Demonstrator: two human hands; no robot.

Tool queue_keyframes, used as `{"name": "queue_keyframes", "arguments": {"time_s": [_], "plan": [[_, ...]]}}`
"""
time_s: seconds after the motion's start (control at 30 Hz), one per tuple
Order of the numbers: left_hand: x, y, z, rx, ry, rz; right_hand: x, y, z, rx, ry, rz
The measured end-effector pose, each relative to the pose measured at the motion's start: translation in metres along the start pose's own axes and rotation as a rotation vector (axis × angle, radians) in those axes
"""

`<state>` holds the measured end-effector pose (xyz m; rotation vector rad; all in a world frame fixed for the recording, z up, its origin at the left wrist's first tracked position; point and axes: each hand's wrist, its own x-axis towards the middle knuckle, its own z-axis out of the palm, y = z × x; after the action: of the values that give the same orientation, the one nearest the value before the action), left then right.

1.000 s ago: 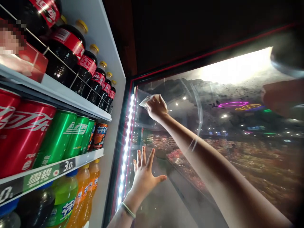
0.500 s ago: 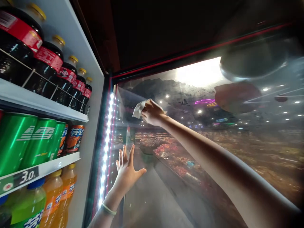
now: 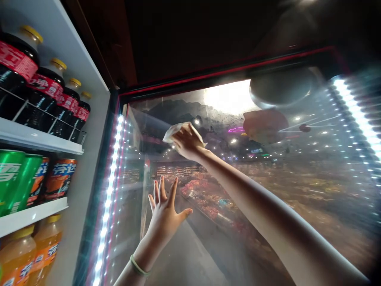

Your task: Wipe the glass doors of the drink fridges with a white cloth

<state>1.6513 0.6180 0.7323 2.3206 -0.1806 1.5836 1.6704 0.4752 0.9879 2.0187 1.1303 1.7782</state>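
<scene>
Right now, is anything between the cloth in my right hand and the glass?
Nothing visible: the cloth sits under the right hand, apparently against the glass. The left hand is lower, clear of the cloth.

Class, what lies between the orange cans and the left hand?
Head view: a pale wall, dark frame, light strip and glass separate the cans from the left hand.

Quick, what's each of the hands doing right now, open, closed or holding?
Left hand: open, spread at the glass, holding nothing.
Right hand: closed on a cloth, held at the glass.
</scene>
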Motion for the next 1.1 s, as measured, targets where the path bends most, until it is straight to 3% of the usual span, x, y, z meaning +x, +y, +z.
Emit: {"name": "queue_keyframes", "arguments": {"time_s": [0.07,0.23,0.4,0.57,0.73,0.87,0.93,1.0,1.1], "plan": [[0.001,0.01,0.004,-0.004,0.001,0.021,-0.003,0.011,-0.005,-0.006,-0.054,-0.04],[0.002,0.025,0.013,0.001,0.054,0.035,0.002,0.042,-0.019,-0.024,0.126,0.284],[0.005,0.043,0.02,0.011,0.091,0.101,-0.001,0.054,-0.025,-0.039,-0.002,0.054],[0.004,0.072,0.029,0.02,0.122,0.177,-0.023,0.084,-0.039,-0.021,0.174,0.322],[0.001,0.099,0.037,0.018,0.148,0.223,-0.042,0.106,-0.047,-0.031,-0.02,0.078],[0.001,0.115,0.043,0.01,0.149,0.231,-0.058,0.133,-0.062,-0.029,0.109,0.324],[0.002,0.122,0.046,0.011,0.152,0.244,-0.068,0.14,-0.067,-0.024,0.104,0.259],[0.003,0.13,0.049,0.02,0.163,0.262,-0.076,0.145,-0.073,-0.049,0.004,0.139],[0.004,0.143,0.053,0.049,0.181,0.292,-0.086,0.155,-0.083,-0.095,0.009,0.273]]}}
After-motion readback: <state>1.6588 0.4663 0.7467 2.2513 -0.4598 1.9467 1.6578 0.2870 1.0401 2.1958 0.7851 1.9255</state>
